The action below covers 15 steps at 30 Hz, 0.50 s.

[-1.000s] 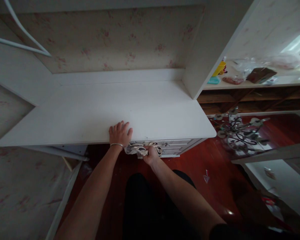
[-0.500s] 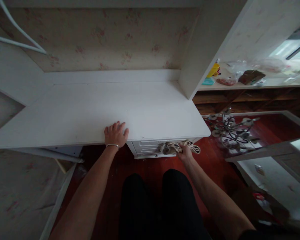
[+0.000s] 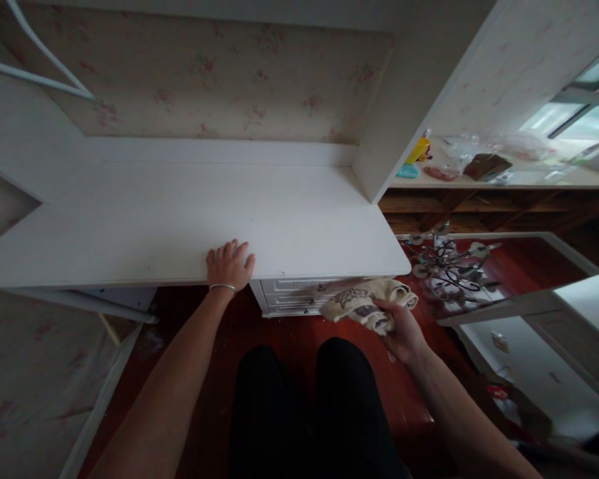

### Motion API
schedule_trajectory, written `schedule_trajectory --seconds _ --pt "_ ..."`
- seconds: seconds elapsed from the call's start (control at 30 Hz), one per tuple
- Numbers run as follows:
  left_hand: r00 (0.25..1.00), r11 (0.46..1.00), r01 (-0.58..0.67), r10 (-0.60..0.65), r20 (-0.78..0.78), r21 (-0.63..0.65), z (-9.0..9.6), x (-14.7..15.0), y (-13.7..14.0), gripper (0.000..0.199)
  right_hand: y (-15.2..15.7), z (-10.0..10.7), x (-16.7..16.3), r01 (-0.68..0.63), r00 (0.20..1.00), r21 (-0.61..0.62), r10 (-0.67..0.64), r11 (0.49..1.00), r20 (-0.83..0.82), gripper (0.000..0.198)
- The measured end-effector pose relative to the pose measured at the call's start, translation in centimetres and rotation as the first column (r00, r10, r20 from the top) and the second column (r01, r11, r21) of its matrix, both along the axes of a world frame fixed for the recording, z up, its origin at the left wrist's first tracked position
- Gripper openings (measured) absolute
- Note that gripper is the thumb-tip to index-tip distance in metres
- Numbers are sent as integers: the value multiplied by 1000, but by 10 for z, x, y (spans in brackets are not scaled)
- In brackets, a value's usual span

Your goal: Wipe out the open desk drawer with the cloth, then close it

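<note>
Soft cloth; matt, seemingly painted-wood desk

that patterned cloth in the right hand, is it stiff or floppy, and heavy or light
Probably floppy: the cloth bunches in folds and droops over the right hand, which grips one end. Likely light, since one hand carries it clear of the drawers. It should not roll or slip easily. The left hand rests on the desk.

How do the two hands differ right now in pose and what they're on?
The left hand lies flat, fingers spread, on the white desk's front edge; the right hand is curled around a beige cloth. The left sits on the desktop, the right below it by the drawers. Both arms are bare.
</note>
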<state>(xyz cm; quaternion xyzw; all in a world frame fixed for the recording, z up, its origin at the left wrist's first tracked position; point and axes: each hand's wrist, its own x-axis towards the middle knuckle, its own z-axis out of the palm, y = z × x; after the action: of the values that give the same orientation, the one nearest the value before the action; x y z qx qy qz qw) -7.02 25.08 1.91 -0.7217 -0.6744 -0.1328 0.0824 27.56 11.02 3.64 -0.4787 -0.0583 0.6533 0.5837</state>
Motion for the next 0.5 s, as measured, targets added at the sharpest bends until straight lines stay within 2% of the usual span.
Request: schedule_trajectory --seconds 0.13,0.2,0.3,0.4,0.5 --pt "1000 1000 7 -7 -7 11 -1 0 0 46 -8 41 -24 -162 986 -37 160 986 -55 19" --pt "1000 1000 8 -8 -4 19 -1 -1 0 46 -1 61 -37 -198 977 5 198 980 -81 21" --pt "1000 1000 12 -12 8 28 -1 -2 0 46 21 82 -58 -185 974 118 198 976 -108 26" --pt "1000 999 26 -26 13 22 0 -3 1 45 57 87 -83 -117 980 255 153 960 -127 30" --pt "999 1000 28 -28 15 14 1 -3 1 44 97 77 -109 -62 987 337 108 939 -121 30"
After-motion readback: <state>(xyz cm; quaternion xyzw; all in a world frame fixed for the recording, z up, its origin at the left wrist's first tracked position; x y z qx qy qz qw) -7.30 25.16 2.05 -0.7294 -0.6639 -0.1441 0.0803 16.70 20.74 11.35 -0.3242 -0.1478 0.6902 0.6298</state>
